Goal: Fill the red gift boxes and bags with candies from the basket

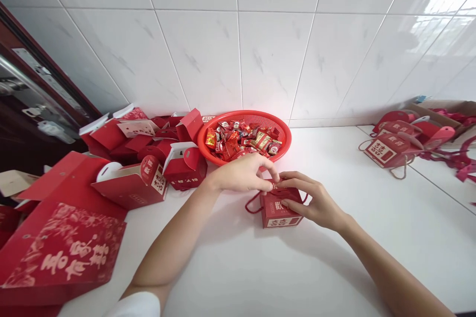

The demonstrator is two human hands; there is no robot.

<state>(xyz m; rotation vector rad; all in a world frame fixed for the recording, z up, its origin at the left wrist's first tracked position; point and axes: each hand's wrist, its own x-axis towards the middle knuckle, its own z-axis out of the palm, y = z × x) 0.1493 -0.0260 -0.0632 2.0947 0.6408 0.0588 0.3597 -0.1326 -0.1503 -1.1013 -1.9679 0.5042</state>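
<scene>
You worked at a white table (230, 267) pushed into a tiled corner, with everything you needed fanned around you. To your left lay a large red paper bag (63, 252) printed with pale characters, and behind it a heap of unassembled red gift boxes (145, 158), flaps open, kept within an arm's sweep. The round red basket (284, 133) of wrapped sweets (241, 141) sat straight ahead against the wall, just beyond your hands. Finished boxes with cord handles (390, 151) were set well apart on the right, so they stayed clear of the loose stock.

The small red box (279, 210) stood upright on the table directly in front of you, just before the basket. Its long axis ran left to right across your view, its printed front face turned toward you, and its top pointed up.

Your left hand (241, 174) reached in from the side, fingers pinched together on the box's top flap. Your right hand (316, 203) curled around the right end of the box, fingers pressing the top and front to steady it.
</scene>
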